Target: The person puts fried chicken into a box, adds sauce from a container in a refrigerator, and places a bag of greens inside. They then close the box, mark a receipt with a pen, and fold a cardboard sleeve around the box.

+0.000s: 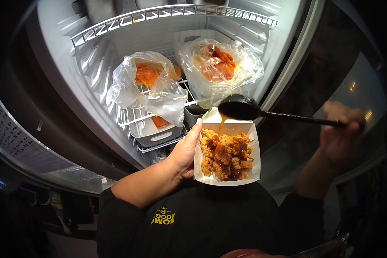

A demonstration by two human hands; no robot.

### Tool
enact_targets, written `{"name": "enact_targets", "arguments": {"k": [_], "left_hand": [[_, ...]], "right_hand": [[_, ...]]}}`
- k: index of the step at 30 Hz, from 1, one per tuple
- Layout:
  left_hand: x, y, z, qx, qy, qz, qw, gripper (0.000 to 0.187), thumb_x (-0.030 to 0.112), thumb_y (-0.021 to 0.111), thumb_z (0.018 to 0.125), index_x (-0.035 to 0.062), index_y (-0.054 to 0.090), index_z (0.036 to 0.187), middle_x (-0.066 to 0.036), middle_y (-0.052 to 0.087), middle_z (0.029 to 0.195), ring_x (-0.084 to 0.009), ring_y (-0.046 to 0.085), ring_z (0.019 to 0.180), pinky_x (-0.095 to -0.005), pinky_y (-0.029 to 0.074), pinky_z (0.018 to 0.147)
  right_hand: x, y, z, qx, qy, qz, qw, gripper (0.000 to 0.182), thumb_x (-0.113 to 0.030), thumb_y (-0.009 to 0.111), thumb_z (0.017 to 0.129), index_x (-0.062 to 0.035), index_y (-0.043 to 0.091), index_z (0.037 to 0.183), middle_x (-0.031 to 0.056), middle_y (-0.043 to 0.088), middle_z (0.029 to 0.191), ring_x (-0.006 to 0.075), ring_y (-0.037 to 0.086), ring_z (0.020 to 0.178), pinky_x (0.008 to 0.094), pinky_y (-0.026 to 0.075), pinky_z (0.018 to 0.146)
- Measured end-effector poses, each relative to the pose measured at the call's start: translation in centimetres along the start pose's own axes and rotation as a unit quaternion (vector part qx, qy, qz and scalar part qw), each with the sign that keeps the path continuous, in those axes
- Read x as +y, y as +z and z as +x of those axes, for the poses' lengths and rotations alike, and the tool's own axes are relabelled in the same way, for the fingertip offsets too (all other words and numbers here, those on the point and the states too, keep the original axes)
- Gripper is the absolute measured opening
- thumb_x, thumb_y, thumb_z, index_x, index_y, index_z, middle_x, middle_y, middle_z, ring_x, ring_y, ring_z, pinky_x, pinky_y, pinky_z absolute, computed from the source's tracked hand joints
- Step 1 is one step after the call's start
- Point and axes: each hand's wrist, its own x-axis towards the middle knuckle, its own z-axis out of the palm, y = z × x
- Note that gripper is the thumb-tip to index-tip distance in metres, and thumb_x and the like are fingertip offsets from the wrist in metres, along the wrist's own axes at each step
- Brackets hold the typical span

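Note:
My left hand [187, 154] grips a white paper food box [256, 165] by its left side, holding it in front of my chest. Inside lie pieces of fried chicken [225, 158], partly coated in dark brown sauce. Over the far edge of the box, a black ladle [238, 108] is tilted, and a thin stream of brown sauce [222, 124] runs from it onto the chicken. The ladle's long handle reaches right to my right hand [343, 124], closed around its end and slightly blurred.
Ahead is an open fridge with a wire shelf [135, 115]. On it sit two clear plastic bags, a left bag [163, 101] and a right bag [249, 71], with orange-red food inside. A grey bin [152, 137] stands beneath the left bag. The fridge's right edge [294, 56] rises beyond the ladle.

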Motion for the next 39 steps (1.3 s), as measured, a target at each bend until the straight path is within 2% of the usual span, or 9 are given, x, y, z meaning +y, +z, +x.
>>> {"name": "enact_targets", "arguments": {"k": [2,4,8,15,23,26,28,34,39], "left_hand": [[-0.1,0.0,0.1,0.001,0.006,0.008,1.0,0.059,0.05,0.024,0.091,0.007,0.029,0.131,-0.018,0.041,0.127,-0.0322,0.045,0.114,-0.0453,0.039,0.094],[-0.2,-0.4,0.3,-0.011,-0.003,-0.002,1.0,0.059,0.05,0.024,0.091,0.0072,0.029,0.131,-0.018,0.041,0.127,-0.0323,0.045,0.114,-0.0452,0.039,0.094],[-0.5,-0.6,0.6,-0.003,-0.002,0.007,1.0,0.059,0.05,0.024,0.091,0.0077,0.029,0.131,-0.017,0.041,0.127,-0.0321,0.045,0.113,-0.0452,0.039,0.094],[-0.3,0.0,0.2,0.023,-0.002,0.036,0.999,0.059,0.051,0.023,0.09,0.0093,0.028,0.133,-0.017,0.039,0.129,-0.0321,0.044,0.114,-0.0455,0.037,0.095],[-0.1,0.4,0.2,0.016,-0.016,0.04,0.999,0.062,0.053,0.023,0.09,0.0086,0.029,0.132,-0.017,0.038,0.13,-0.033,0.042,0.116,-0.0452,0.036,0.096],[0.5,1.2,-0.3,0.026,-0.044,0.049,0.997,0.064,0.055,0.021,0.089,0.0088,0.028,0.133,-0.017,0.036,0.132,-0.0334,0.04,0.118,-0.0471,0.034,0.097],[0.6,1.1,-0.6,0.014,-0.053,0.047,0.997,0.064,0.054,0.02,0.089,0.0089,0.027,0.133,-0.017,0.034,0.133,-0.0335,0.039,0.119,-0.0475,0.033,0.097],[1.0,0.9,-2.5,0.014,-0.039,0.036,0.999,0.059,0.051,0.02,0.09,0.0103,0.029,0.133,-0.015,0.037,0.132,-0.0317,0.042,0.117,-0.0481,0.035,0.096],[1.8,0.0,-5.4,0.059,-0.037,0.055,0.996,0.06,0.052,0.023,0.09,0.0103,0.028,0.132,-0.015,0.038,0.131,-0.0319,0.043,0.115,-0.0464,0.037,0.095]], "right_hand": [[1.6,1.0,-1.8,0.146,0.1,0.12,0.977,0.026,-0.026,0.045,0.091,-0.0011,0.053,0.09,0.0055,0.056,0.066,0.011,0.051,0.055,0.0249,0.033,0.049],[3.4,0.8,-3.7,0.194,0.227,0.283,0.912,0.022,-0.022,0.045,0.091,-0.0015,0.053,0.092,0.0069,0.057,0.068,0.0118,0.053,0.059,0.0242,0.036,0.049],[5.7,0.9,-6.7,0.232,0.303,0.457,0.803,0.021,-0.022,0.046,0.091,-0.0026,0.053,0.092,0.006,0.059,0.07,0.0111,0.055,0.061,0.0197,0.045,0.048],[7.4,2.4,-9.1,0.314,0.289,0.556,0.714,0.027,-0.027,0.049,0.089,-0.0034,0.058,0.08,0.0026,0.059,0.064,0.0082,0.056,0.056,0.0183,0.05,0.048],[8.3,3.3,-7.4,0.385,0.282,0.569,0.669,0.031,-0.029,0.053,0.086,-0.0057,0.058,0.067,-0.0005,0.057,0.056,0.0072,0.056,0.05,0.0178,0.05,0.045],[7.3,2.4,-3.3,0.385,0.228,0.558,0.699,0.03,-0.029,0.053,0.087,-0.0054,0.059,0.069,0.001,0.058,0.058,0.0077,0.057,0.051,0.0179,0.051,0.047],[6.6,1.2,0.7,0.343,0.116,0.521,0.773,0.018,-0.022,0.055,0.086,-0.0074,0.061,0.077,0.0025,0.061,0.062,0.0101,0.059,0.054,0.0174,0.052,0.052],[5.8,-0.3,15.4,0.458,-0.031,0.423,0.781,0.015,-0.019,0.061,0.082,-0.0054,0.055,0.08,0.0041,0.058,0.071,0.0113,0.057,0.061,0.0204,0.051,0.056],[5.2,3.5,22.5,0.373,-0.038,0.063,0.925,0.027,-0.028,0.062,0.08,-0.0023,0.052,0.081,0.0087,0.059,0.072,0.0148,0.059,0.07,0.0259,0.05,0.061]]}}
